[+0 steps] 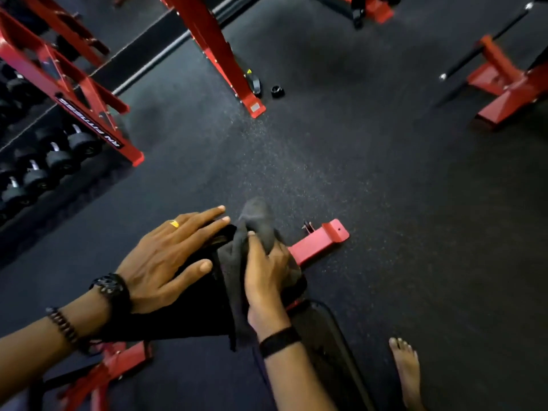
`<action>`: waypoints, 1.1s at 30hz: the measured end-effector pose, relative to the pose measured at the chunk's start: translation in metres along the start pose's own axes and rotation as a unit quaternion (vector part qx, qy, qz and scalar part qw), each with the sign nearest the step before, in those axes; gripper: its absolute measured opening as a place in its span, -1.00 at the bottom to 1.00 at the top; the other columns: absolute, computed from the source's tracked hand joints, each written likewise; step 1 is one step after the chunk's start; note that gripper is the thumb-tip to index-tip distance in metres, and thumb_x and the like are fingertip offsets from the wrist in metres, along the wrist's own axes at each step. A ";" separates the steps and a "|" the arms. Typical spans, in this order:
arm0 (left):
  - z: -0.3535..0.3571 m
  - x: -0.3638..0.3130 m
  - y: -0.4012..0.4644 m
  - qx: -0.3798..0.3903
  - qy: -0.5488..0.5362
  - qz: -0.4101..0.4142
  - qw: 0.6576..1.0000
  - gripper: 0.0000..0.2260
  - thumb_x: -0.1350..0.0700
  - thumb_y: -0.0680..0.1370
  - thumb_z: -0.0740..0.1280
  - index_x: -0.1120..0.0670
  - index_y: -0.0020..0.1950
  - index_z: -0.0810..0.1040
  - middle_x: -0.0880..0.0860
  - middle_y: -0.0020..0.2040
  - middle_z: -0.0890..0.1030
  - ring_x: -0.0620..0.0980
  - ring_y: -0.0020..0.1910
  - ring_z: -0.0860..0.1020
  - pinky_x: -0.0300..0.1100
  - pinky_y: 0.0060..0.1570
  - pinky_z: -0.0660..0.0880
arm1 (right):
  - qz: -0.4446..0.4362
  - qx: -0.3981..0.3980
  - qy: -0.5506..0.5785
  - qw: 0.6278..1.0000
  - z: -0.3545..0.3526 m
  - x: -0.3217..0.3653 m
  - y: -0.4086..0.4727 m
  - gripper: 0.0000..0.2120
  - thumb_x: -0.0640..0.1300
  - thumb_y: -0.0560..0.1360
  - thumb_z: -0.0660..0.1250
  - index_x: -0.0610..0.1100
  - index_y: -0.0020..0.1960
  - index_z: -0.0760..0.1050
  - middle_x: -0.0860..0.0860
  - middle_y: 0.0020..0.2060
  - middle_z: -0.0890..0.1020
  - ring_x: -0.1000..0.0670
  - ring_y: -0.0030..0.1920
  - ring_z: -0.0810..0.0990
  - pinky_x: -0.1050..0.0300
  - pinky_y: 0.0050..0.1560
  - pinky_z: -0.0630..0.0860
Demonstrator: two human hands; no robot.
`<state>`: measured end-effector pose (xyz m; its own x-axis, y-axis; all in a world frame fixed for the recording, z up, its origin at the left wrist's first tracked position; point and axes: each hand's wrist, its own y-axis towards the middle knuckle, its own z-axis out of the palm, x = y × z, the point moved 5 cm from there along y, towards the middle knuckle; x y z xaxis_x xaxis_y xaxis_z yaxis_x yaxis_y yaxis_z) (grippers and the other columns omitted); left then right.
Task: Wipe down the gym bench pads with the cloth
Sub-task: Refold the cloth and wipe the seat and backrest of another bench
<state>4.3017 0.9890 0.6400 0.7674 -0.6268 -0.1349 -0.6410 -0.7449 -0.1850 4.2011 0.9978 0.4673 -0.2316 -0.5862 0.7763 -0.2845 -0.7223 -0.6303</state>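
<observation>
Dark speckled rubber floor [355, 173] spreads under red frames and a dumbbell rack [59, 149]. I see my left hand [166, 256] flat, fingers straight, on the black bench pad [195, 310], while my right hand [267, 274] grips the dark grey cloth [258, 221] bunched over the pad's end.

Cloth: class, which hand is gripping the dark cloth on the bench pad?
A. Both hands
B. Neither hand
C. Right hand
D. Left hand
C: the right hand has its fingers curled around the cloth, while the left hand lies flat with straight fingers on the bench pad.
</observation>
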 end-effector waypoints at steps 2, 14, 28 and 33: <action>0.001 0.000 0.002 0.003 0.002 0.000 1.000 -0.43 -0.21 0.64 -0.05 0.05 0.56 0.22 -0.04 0.58 0.20 0.03 0.47 0.33 0.01 0.32 0.34 | 0.046 -0.035 -0.006 0.998 -0.006 -0.030 0.017 -0.28 0.38 0.26 0.14 -0.17 0.06 0.63 -0.14 0.02 0.67 -0.19 0.06 0.60 -0.13 0.17 0.50; 0.008 -0.002 0.005 -0.002 0.034 -0.016 0.999 -0.54 0.03 0.59 0.15 0.17 0.46 0.39 0.05 0.49 0.36 0.13 0.38 0.44 0.16 0.22 0.44 | -0.023 0.043 -0.062 0.997 -0.019 -0.011 0.000 -0.29 0.35 0.46 0.15 -0.03 0.47 0.32 -0.08 0.48 0.27 -0.14 0.49 0.18 -0.17 0.43 0.20; 0.010 -0.005 0.007 -0.009 0.036 -0.018 0.999 -0.54 0.05 0.57 0.16 0.22 0.43 0.41 0.10 0.47 0.38 0.18 0.35 0.45 0.18 0.23 0.43 | 0.017 -0.020 -0.026 0.999 -0.021 -0.033 0.017 -0.60 0.00 0.54 0.26 -0.08 0.34 0.49 -0.14 0.37 0.44 -0.19 0.41 0.33 -0.15 0.37 0.25; 0.010 -0.005 0.008 -0.013 0.045 -0.012 0.999 -0.55 0.06 0.57 0.16 0.21 0.43 0.42 0.10 0.46 0.39 0.17 0.35 0.45 0.16 0.24 0.43 | 0.241 -0.037 0.001 0.970 -0.038 -0.125 0.117 -0.63 -0.12 0.50 0.33 -0.29 0.23 0.55 -0.32 0.20 0.58 -0.31 0.21 0.56 -0.18 0.20 0.49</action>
<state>4.2925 0.9885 0.6291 0.7792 -0.6253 -0.0431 -0.6231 -0.7653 -0.1614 4.1612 0.9999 0.2965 -0.3570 -0.8484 0.3910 -0.2081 -0.3358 -0.9186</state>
